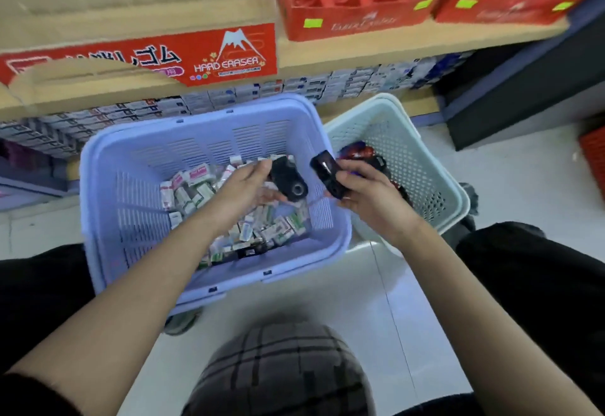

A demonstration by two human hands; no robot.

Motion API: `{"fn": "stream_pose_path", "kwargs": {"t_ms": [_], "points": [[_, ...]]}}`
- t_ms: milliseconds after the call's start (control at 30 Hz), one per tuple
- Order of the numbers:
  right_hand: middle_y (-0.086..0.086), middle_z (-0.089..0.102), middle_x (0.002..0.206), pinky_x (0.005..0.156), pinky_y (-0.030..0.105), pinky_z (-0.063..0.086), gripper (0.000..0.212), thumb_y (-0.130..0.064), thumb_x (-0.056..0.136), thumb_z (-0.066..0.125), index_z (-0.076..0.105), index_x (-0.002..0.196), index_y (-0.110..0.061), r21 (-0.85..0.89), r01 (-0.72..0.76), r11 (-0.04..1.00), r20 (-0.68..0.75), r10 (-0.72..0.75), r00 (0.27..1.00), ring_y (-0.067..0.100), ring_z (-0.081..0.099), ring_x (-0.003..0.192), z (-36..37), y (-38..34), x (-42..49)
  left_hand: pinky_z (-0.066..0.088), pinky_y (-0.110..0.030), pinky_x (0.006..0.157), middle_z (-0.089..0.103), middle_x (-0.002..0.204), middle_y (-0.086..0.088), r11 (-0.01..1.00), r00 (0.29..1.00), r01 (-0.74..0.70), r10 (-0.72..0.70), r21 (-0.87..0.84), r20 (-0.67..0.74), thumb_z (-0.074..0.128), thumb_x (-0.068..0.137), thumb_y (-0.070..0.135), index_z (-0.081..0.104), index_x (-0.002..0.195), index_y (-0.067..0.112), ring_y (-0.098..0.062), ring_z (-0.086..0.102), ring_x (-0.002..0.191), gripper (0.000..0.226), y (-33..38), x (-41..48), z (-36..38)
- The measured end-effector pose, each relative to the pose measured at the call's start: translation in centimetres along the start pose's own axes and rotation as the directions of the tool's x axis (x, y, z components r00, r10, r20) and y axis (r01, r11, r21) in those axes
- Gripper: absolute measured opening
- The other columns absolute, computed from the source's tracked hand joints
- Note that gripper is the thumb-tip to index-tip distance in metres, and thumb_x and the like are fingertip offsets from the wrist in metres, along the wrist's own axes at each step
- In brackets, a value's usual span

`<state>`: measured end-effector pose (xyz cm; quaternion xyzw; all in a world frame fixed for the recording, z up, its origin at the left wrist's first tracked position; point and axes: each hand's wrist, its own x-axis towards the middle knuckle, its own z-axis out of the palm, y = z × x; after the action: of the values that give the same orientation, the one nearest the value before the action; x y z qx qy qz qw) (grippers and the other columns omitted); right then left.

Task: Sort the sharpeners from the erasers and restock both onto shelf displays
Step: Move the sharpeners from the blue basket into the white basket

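Two hands are sorting: the left hand (252, 186) is gripping the left sharpener (289, 181) over the erasers (193, 188) in the purple basket (108, 160), the right hand (366, 189) is gripping the right sharpener (327, 173) beside the white basket (412, 140), both sharpeners likely light, rigid and slippery, best taken across the flat sides.

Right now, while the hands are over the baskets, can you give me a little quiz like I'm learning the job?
1. True or false: the purple basket holds mostly small boxed erasers.
2. The left hand and the right hand each hold: A) a black sharpener, B) an eraser, C) nothing.
3. Fill the gap: the sharpener pile lies in the ____ basket.
Key: 1 true. 2 A: see the left sharpener and the right sharpener. 3 white: the white basket.
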<state>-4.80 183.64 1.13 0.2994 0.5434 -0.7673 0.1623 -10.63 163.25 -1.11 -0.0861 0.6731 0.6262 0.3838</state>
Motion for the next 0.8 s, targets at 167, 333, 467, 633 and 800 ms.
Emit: {"fn": "stream_pose_path", "kwargs": {"t_ms": [167, 333, 467, 633, 800], "points": [[0.001, 0.057, 0.082, 0.059, 0.018, 0.046, 0.014, -0.006, 0.086, 0.065, 0.056, 0.093, -0.014, -0.199, 0.032, 0.98, -0.395, -0.11, 0.912, 0.011, 0.056, 0.069, -7.4, 1.0, 0.7, 0.052, -0.013, 0.071, 0.065, 0.09, -0.003, 0.978, 0.988, -0.145, 0.134, 0.151, 0.076, 0.048, 0.098, 0.017, 0.053, 0.113, 0.004, 0.0, 0.067, 0.064, 0.02, 3.8, 4.3, 7.6], [-0.001, 0.053, 0.081, 0.058, 0.014, 0.046, 0.022, -0.005, 0.087, 0.064, 0.054, 0.106, -0.004, -0.196, -0.098, 0.976, -0.565, -0.031, 0.825, 0.012, 0.054, 0.072, -11.6, 5.0, 3.5, 0.048, -0.015, 0.051, 0.057, 0.099, -0.012, 0.96, 0.991, -0.048, 0.011, 0.275, 0.133, 0.053, 0.094, 0.002, 0.044, 0.11, 0.001, 0.0, 0.063, 0.049, 0.019, 3.3, 9.3, 14.3], [0.005, 0.06, 0.098, 0.086, 0.03, 0.048, 0.027, -0.006, 0.088, 0.063, 0.056, 0.114, -0.005, -0.18, -0.124, 0.976, -0.573, -0.001, 0.82, 0.022, 0.057, 0.094, -12.5, 6.3, 5.1, 0.052, -0.021, 0.061, 0.049, 0.115, -0.006, 0.929, 0.992, -0.042, -0.004, 0.368, 0.124, 0.06, 0.091, 0.008, 0.039, 0.133, 0.003, -0.014, 0.063, 0.069, 0.047, 3.9, 10.8, 15.8], [0.003, 0.063, 0.104, 0.083, 0.026, 0.044, 0.02, -0.009, 0.088, 0.061, 0.061, 0.108, -0.006, -0.317, -0.018, 0.948, -0.542, -0.165, 0.824, 0.017, 0.059, 0.095, -11.1, 3.4, 4.3, 0.049, -0.017, 0.075, 0.06, 0.112, -0.001, 0.866, 0.972, -0.234, 0.215, 0.442, 0.092, 0.061, 0.091, 0.015, 0.058, 0.116, 0.01, -0.014, 0.062, 0.092, 0.026, 6.7, 8.2, 10.8], [-0.006, 0.064, 0.091, 0.075, 0.019, 0.046, 0.012, -0.005, 0.088, 0.058, 0.06, 0.095, -0.015, -0.396, 0.348, 0.85, -0.241, -0.461, 0.854, 0.002, 0.061, 0.081, -4.3, -1.2, 1.7, 0.046, -0.006, 0.062, 0.062, 0.091, 0.003, 0.902, 0.975, -0.181, 0.217, 0.391, -0.049, 0.06, 0.09, 0.008, 0.06, 0.103, 0.01, 0.005, 0.062, 0.066, 0.013, 4.4, 2.6, 2.1]]}}
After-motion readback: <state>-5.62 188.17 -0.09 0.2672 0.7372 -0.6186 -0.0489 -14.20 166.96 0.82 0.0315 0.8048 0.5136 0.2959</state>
